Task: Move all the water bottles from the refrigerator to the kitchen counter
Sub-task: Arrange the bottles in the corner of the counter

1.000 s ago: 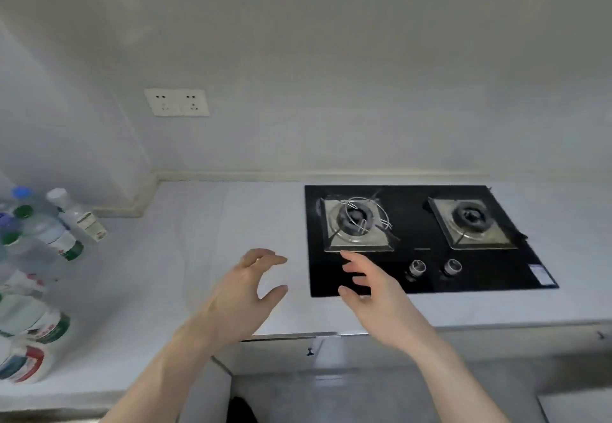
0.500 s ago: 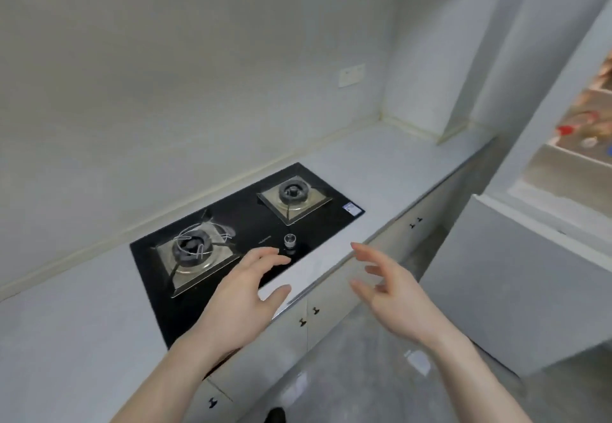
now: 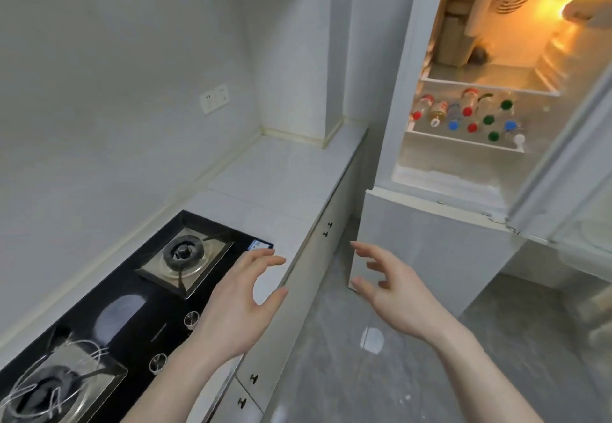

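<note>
The refrigerator stands open at the upper right, lit inside. On its lower shelf lie several water bottles, caps facing me in red, blue, green and white. The white kitchen counter runs along the left wall. My left hand hovers over the counter's front edge beside the stove, fingers loosely spread and holding nothing. Out over the floor, my right hand is also empty with fingers relaxed. Both hands are well short of the refrigerator.
A black two-burner gas stove fills the near part of the counter. The refrigerator door swings open at the right. Cabinet drawers with small black knobs sit under the counter. A wall socket is above it. Grey floor lies ahead.
My view has swung right, from the stove and the bottles on the counter's left end to the open refrigerator. Both hands stay empty and raised in front of me.
</note>
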